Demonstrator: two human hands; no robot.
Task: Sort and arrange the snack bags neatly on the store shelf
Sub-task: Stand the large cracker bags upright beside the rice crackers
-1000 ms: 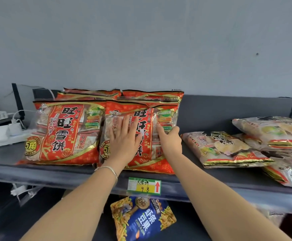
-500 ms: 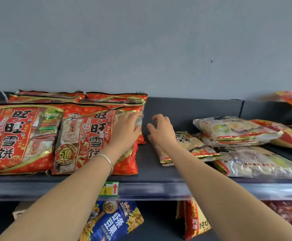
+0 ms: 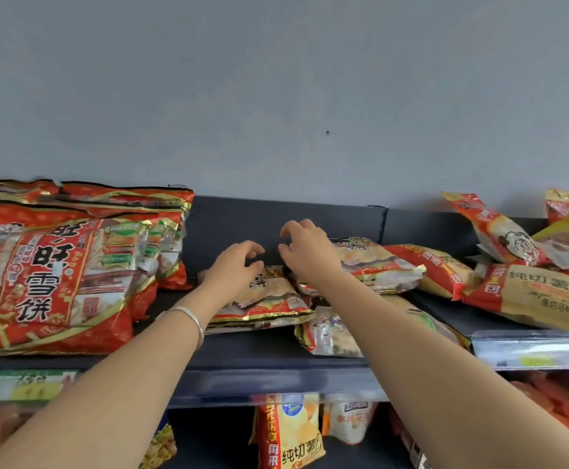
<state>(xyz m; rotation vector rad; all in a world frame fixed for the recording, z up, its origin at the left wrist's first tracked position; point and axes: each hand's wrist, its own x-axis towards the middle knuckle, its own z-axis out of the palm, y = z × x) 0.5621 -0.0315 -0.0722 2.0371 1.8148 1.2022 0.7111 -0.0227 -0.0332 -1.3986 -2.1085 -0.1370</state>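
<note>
Head view. My left hand [image 3: 234, 265] is over the near pale snack bag [image 3: 269, 299], fingers half-curled, thumb apart, gripping nothing. Silver bangle [image 3: 190, 318] on that wrist. Right hand [image 3: 308, 253] is just beside it, likewise half-curled and empty, above the far pale bag [image 3: 378, 262], which is stacked on others. I cannot tell whether either hand touches a bag. Both pale bags lie flat mid-shelf [image 3: 242, 350]. Large red bags [image 3: 56, 272] stand at left; red-and-yellow bags [image 3: 530, 292] are heaped at right.
</note>
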